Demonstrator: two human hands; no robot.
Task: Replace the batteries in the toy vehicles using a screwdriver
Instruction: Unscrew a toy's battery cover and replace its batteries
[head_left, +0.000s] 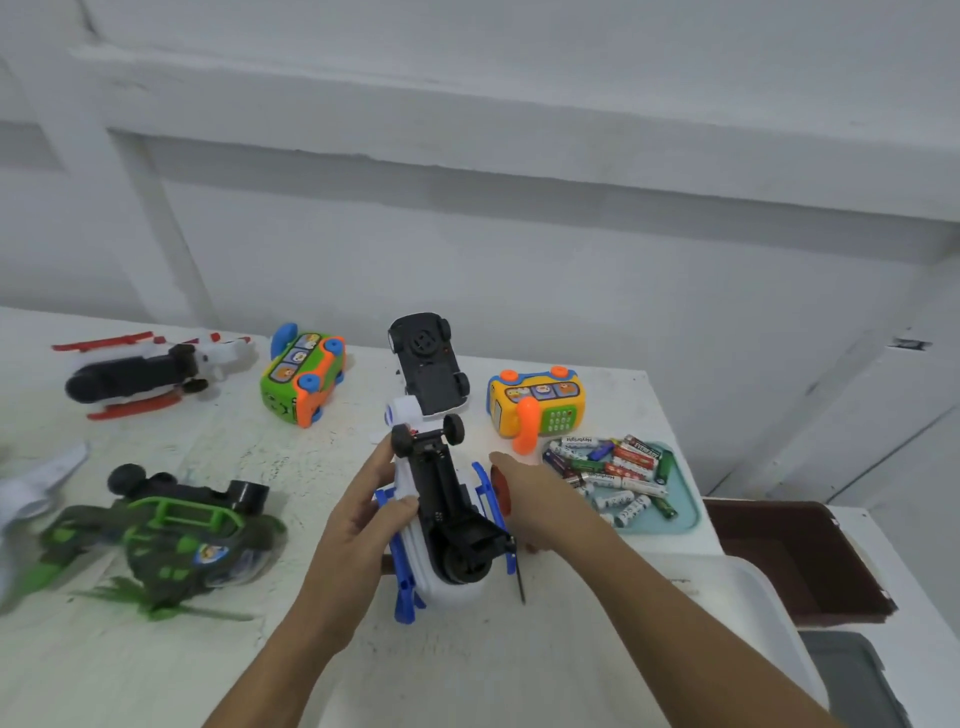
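While the left hand (358, 514) gripped the blue-and-white toy helicopter (452, 519) by its white side, thumb on one flank and fingers wrapped round the other, the toy was held belly-up over the middle of the table (467, 665), black underside and small black wheels facing the camera. Whether it rested on the table or was lifted clear could not be told.

Right hand (540, 509): fingers curled round the red handle of a screwdriver (502, 492), just beside the helicopter's blue skid. The dark shaft ran down past the toy's rounded near end, toward the tabletop; whether the tip touched anything could not be told.

Along the far edge, left to right:
- red-and-white toy helicopter (150, 374), lying on its side
- green toy bus (304, 379), tipped over, orange underside with blue wheels showing
- white toy car (431, 364), upside down, black chassis up
- yellow toy phone bus (537, 405), with an orange handset leaning on its front

Near the right edge, a teal tray (683, 512) held a loose heap of batteries (618, 473) — green, red, white and blue casings mixed. Near the left edge lay a green camouflage toy helicopter (161, 530), belly-up, with crumpled white paper (41, 478) just beyond it.

Off the right edge stood a dark brown box (795, 561); a white bin (753, 597) sat at the near right corner.
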